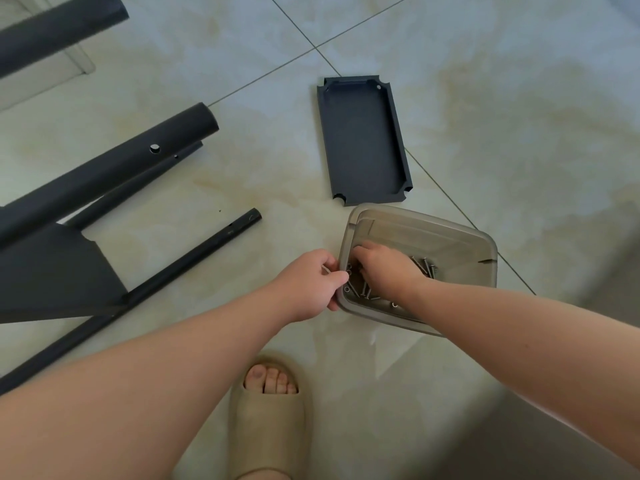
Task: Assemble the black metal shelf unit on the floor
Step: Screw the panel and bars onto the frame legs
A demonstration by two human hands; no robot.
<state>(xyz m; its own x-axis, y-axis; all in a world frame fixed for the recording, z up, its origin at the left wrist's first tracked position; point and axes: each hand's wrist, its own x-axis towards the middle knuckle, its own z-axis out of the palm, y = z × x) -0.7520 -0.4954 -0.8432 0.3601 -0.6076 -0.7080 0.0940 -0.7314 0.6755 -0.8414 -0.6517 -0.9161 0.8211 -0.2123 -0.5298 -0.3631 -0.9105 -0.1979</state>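
- Left hand (311, 282) grips the near-left rim of the smoky plastic tub (450, 233), fingers curled over the edge.
- Right hand (384, 268) is down inside the tub, fingers bent into the screws (426, 266); cannot tell if it has hold of any.
- Black shelf tray (362, 140) lies open side up on the tiled floor (519, 116), just beyond the tub.
- Part-built shelf frame (52, 268) lies on its side at left, a thin pole (194, 258) along its near edge.
- Foot in a beige slipper (266, 410) at bottom centre.
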